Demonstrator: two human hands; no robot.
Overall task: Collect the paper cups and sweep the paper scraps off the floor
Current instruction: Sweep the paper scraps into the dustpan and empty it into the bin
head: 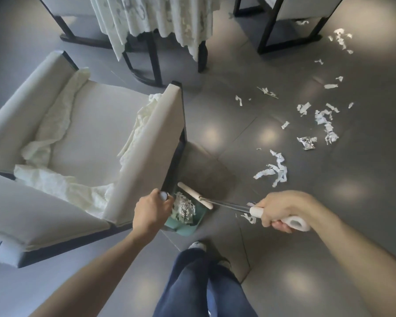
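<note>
Head view, items listed from nearest to farthest:

- Right hand (pixel 281 210): fingers curled round the white plastic grip of a broom with a thin metal shaft and pale wooden head (pixel 195 195). The grip end is the sound place to hold. The shaft looks light and stiff, so short, low strokes should do.
- Left hand (pixel 151 210): closed over the white knob on top of an upright handle, which I take to be that of the teal plastic dustpan (pixel 185 221). Held from above, the pan probably tips easily.
- Dustpan contents: white paper shreds and a crumpled foil wrapper lying in the pan, just beside the broom head.
- Few white paper shreds (pixel 247 217): on the grey tiled floor (pixel 226 138) under the broom shaft, close to the right hand.
- Pale upholstered armchair with dark frame (pixel 89 133): left of the pan, crumpled white cloth along its seat edges.
- White torn paper scraps (pixel 274 171): strewn over the floor to the right, well apart from the pan. Very light and limp, likely to flutter or skid on glossy tile, so gather them gently.
- Crumpled silver foil wrapper (pixel 306 143): among the scraps.
- Farther scraps (pixel 340 38): beside a dark chair leg.
- Cloth-draped table (pixel 156 17): at the far edge.
- Paper cups: none in view.
</note>
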